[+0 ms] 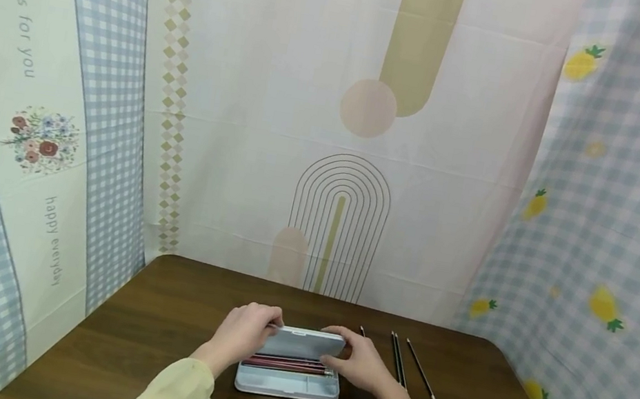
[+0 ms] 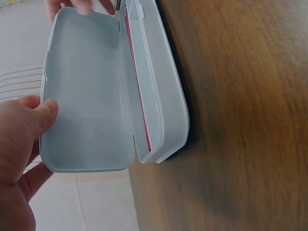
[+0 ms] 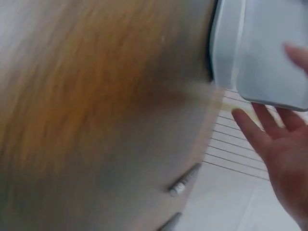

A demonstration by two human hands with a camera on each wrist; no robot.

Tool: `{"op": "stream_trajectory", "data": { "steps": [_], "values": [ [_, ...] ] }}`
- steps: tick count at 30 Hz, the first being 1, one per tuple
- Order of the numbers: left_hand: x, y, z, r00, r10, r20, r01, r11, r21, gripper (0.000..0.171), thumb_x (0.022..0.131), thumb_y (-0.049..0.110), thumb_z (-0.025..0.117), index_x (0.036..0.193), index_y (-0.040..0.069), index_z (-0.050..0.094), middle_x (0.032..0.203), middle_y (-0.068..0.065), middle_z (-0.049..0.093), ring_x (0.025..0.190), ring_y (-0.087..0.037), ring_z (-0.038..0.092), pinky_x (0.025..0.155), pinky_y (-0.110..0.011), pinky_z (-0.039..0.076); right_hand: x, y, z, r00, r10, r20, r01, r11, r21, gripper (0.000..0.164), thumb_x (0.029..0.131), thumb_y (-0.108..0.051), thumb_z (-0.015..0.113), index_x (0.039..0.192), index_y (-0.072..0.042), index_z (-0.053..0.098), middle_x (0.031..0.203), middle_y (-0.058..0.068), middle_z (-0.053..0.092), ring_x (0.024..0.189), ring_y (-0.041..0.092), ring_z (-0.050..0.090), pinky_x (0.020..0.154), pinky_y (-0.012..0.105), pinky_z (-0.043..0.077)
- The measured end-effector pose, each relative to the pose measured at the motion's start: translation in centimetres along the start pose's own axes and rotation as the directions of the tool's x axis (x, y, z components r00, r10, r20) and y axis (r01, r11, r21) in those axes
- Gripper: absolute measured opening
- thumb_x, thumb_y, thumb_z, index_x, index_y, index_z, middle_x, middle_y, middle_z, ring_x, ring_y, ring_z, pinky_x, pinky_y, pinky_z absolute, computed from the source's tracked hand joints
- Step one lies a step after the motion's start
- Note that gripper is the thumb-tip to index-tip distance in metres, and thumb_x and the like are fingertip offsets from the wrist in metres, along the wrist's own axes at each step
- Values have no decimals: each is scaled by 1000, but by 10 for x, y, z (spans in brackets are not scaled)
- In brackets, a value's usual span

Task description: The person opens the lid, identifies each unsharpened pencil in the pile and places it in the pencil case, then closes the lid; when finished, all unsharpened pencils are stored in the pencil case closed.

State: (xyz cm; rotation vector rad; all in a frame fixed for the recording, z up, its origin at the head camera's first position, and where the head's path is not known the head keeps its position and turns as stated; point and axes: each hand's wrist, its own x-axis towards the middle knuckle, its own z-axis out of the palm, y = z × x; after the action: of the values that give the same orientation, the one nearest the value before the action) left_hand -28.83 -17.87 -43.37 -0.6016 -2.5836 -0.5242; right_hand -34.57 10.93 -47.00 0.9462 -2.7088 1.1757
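Note:
A pale blue pencil case lies on the table with its lid raised at the back. Inside it are several reddish pencils. My left hand grips the lid near its left end; in the left wrist view, its thumb presses the inner face and the other fingers are behind. Around the lid's right end is my right hand, its thumb in front and its fingers extended behind and below the edge. The right wrist view is blurred, so firm contact is unclear there.
Several dark pencils lie on the brown wooden table, to the right of the case. Patterned cloth hangs behind the table, and checked cloths hang along both sides.

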Motion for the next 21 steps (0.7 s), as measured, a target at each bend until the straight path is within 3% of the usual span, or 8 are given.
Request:
{"op": "stream_trajectory", "data": {
  "steps": [3,7,13,18,21],
  "values": [
    [-4,-3,-2,998,50,50,-48,998,-36,17,92,6,83,92,22,76,89,9,76,78,-8,69,69,-36,59,-3,-7,-4,994,-86,60,89,995,-34,42,102,-40,75,137,-16,73,127,0,75,107,20,70,88,43,60],
    [-7,-4,-1,986,109,123,-101,993,-63,17,88,11,87,90,23,75,87,14,74,76,-3,64,71,-35,57,-6,-15,-4,977,-172,127,181,982,-59,39,109,-39,65,134,-12,77,132,1,75,121,18,69,97,41,59],
    [-14,4,9,957,195,214,-199,980,-3,22,82,24,94,99,23,79,95,14,76,82,-2,67,72,-31,58,-10,-26,2,963,-171,209,204,968,-146,29,99,-29,80,125,-17,83,128,2,76,120,16,71,96,37,59],
    [-15,15,21,925,271,266,-312,942,125,33,77,30,96,107,25,82,109,13,77,94,-6,71,77,-32,58,-12,-33,4,950,-175,259,253,916,-310,25,90,-26,89,115,-24,87,122,-1,78,115,15,73,93,34,60],
    [-14,21,26,908,298,295,-359,917,176,37,75,33,97,109,28,82,113,14,76,95,-6,71,77,-32,58,-14,-35,5,947,-168,275,262,898,-354,24,88,-26,91,111,-27,87,122,-1,78,113,14,73,92,33,60]
  ]
}}
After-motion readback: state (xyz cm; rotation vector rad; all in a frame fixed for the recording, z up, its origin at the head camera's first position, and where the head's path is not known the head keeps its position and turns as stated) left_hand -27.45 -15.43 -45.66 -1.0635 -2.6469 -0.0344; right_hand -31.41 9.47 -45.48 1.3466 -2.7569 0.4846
